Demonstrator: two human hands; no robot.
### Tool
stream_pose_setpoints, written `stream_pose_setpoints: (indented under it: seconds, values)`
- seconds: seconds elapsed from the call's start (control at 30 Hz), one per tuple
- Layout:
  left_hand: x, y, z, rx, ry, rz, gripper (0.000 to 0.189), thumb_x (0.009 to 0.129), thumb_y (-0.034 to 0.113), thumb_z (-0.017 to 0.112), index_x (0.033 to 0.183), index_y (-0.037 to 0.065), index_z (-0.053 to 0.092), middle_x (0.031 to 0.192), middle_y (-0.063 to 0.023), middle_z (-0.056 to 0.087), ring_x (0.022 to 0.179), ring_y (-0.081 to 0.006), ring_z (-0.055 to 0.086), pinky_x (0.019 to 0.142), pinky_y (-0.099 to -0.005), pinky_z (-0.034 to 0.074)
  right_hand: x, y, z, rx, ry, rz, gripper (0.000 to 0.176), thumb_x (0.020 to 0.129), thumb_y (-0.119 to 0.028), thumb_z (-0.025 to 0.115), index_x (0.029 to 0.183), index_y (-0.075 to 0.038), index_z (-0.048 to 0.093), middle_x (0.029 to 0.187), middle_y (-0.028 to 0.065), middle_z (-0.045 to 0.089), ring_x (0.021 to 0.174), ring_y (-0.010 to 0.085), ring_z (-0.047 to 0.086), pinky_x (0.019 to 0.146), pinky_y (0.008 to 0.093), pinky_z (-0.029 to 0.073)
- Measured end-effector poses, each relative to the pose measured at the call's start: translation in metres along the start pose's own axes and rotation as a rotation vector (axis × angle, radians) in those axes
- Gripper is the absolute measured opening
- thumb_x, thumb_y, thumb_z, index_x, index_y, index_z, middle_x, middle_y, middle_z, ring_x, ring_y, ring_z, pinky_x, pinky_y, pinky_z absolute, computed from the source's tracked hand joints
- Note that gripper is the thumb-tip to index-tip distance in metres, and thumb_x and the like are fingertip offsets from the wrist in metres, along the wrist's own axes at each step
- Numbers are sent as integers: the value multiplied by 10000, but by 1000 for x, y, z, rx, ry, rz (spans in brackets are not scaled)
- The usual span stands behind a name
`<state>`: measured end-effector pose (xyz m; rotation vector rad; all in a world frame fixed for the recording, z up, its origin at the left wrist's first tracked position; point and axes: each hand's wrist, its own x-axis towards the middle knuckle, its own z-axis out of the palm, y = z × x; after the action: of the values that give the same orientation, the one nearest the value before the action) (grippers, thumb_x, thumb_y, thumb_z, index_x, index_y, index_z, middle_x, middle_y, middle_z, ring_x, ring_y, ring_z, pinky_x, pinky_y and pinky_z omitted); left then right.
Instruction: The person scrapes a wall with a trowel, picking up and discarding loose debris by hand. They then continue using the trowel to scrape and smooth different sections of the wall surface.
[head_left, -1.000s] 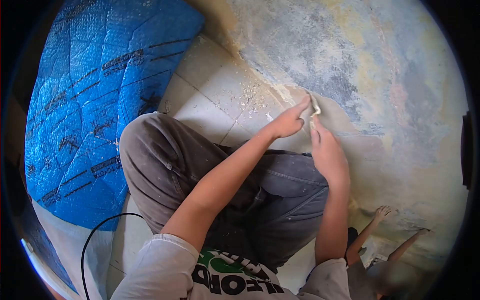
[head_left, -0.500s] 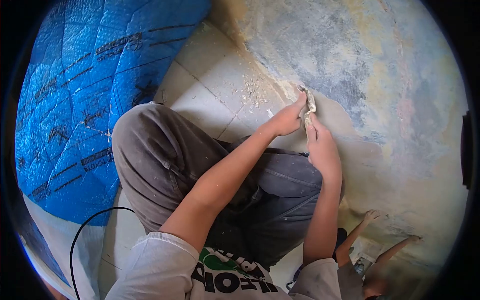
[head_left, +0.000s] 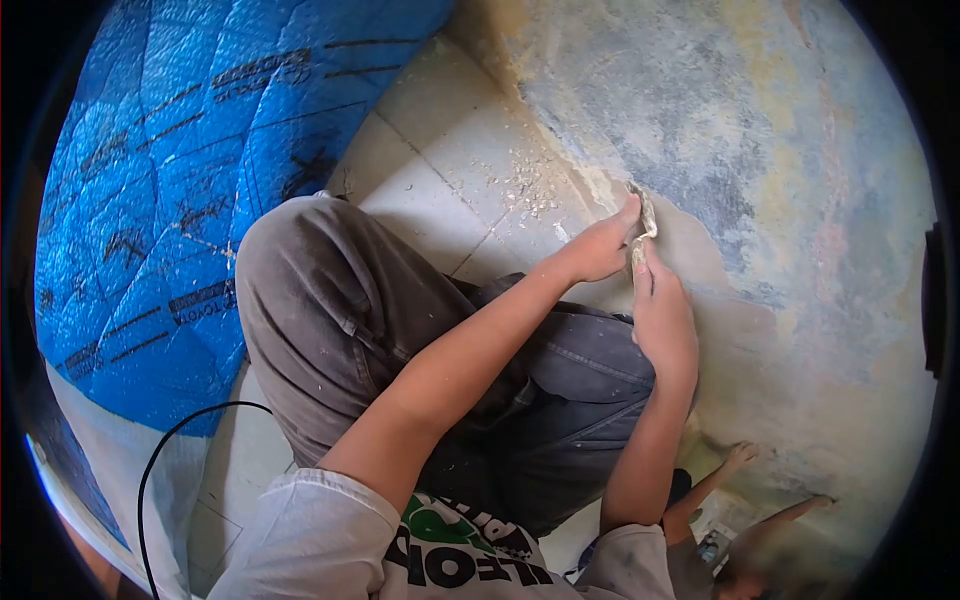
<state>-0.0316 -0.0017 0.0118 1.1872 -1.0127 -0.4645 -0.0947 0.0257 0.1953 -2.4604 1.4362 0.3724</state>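
Observation:
My right hand [head_left: 667, 325] is closed round the handle of a scraper [head_left: 648, 222], its index finger stretched along the tool. The scraper is narrow and caked with pale, crusty material. My left hand [head_left: 603, 246] is closed at the scraper's upper part, thumb along its edge and the other fingers curled out of sight. Both hands are low beside the wall [head_left: 690, 130], where the scraper overlaps a smooth beige patch [head_left: 690, 235] bordered by mottled blue-grey paint.
Crumbs of debris [head_left: 535, 185] lie on the tiled floor [head_left: 430, 110]. A blue printed sheet [head_left: 180, 240] spreads on the left, near a black cable [head_left: 165, 440]. My bent knees [head_left: 320, 250] are below the hands. Another person's arms [head_left: 715, 480] reach to the wall at lower right.
The whole view has shifted slightly, so the hands, wall and floor appear farther right. Both hands keep nearly the same hold and place against the wall.

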Motion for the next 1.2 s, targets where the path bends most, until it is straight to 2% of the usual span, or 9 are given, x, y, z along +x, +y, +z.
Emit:
stream_pose_setpoints:
  seconds: [0.1,0.3,0.63,0.7,0.77,0.87,0.97,1.03,1.2]
  values:
    - [0,-1,-16,-222,-161,-331,828,844,-54,486,1594,-28,136,1543,-332,364,1431,-401,409,1156,-375,357,8,7,18,92,16,27,454,1059,-252,403,1481,-105,485,1175,283,660,1145,476,595,962,544,471]
    - [-4,-24,4,-8,-22,-52,860,820,-71,456,1613,32,138,1501,-333,425,1382,-413,469,1128,-383,385,3,17,19,71,78,-84,456,1046,-237,419,1476,-101,488,1148,296,665,1100,494,610,945,552,482]
    - [-7,-15,-13,-60,-130,-311,895,824,-47,483,1630,100,121,1385,-345,536,1292,-425,555,1064,-393,439,10,23,29,184,34,-81,458,1042,-214,419,1460,-44,488,1119,312,665,1065,506,621,917,567,487]
    - [-5,-9,-15,-52,-113,-261,880,859,-18,500,1633,116,103,1327,-348,576,1242,-438,587,1041,-399,453,10,19,36,48,91,-132,451,1059,-277,415,1482,-142,496,1109,289,680,1036,468,655,936,535,493]
    - [-1,9,-29,-65,-268,-353,806,941,101,555,1607,14,110,1514,-330,403,1374,-414,474,1098,-384,415,3,12,29,52,97,-120,452,1057,-271,422,1480,-127,494,1144,297,667,1119,474,618,954,529,483]
    - [-5,-15,-24,-15,-186,-297,814,899,41,540,1604,10,133,1523,-328,389,1387,-415,456,1122,-388,397,6,13,34,126,55,-63,455,1056,-262,424,1479,-111,490,1187,294,656,1158,474,596,985,515,472]
    - [-3,-2,-23,-71,-246,-434,811,862,-27,506,1596,-6,162,1566,-312,335,1435,-394,403,1163,-376,356,12,23,44,136,53,-57,458,1054,-266,433,1476,-98,494,1121,281,684,1028,447,669,943,499,503]
    - [-3,-6,-26,-42,-198,-241,817,853,-49,485,1597,-10,149,1582,-300,317,1459,-380,368,1183,-365,332,12,32,45,13,241,-244,456,1054,-272,437,1474,-108,502,992,262,708,796,394,712,847,487,539]
    - [-3,-16,-19,-63,-178,-293,797,840,-66,456,1590,-8,194,1599,-292,291,1479,-371,335,1203,-367,306,21,31,51,95,142,-163,455,1057,-276,430,1480,-125,500,897,226,708,657,335,699,719,451,565]
